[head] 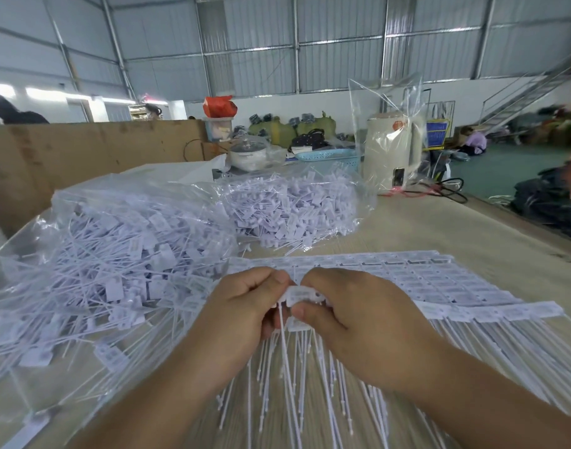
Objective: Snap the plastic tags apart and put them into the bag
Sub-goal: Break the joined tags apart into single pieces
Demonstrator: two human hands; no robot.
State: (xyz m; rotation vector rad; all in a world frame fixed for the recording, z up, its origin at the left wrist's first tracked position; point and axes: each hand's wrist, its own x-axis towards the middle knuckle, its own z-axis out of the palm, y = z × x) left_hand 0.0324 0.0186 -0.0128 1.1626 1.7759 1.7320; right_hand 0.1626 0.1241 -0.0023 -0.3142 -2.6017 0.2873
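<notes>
My left hand [245, 306] and my right hand [352, 312] meet at the middle of the view, both pinching a short strip of joined white plastic tags [302, 294]. The tags' long thin tails hang down between my wrists. Behind my hands lie flat sheets of joined tags [439, 283] spread over the table. To the left, a large clear plastic bag [99, 254] holds a heap of separated tags. A second clear bag of tags [290, 209] lies further back.
The wooden table [455, 228] carries an upright empty clear bag [387, 124] in front of a cream kettle [391, 157], a blue basket [326, 155] and a black cable [452, 189]. A cardboard wall [83, 150] stands at the back left. A person [475, 144] sits on the floor far right.
</notes>
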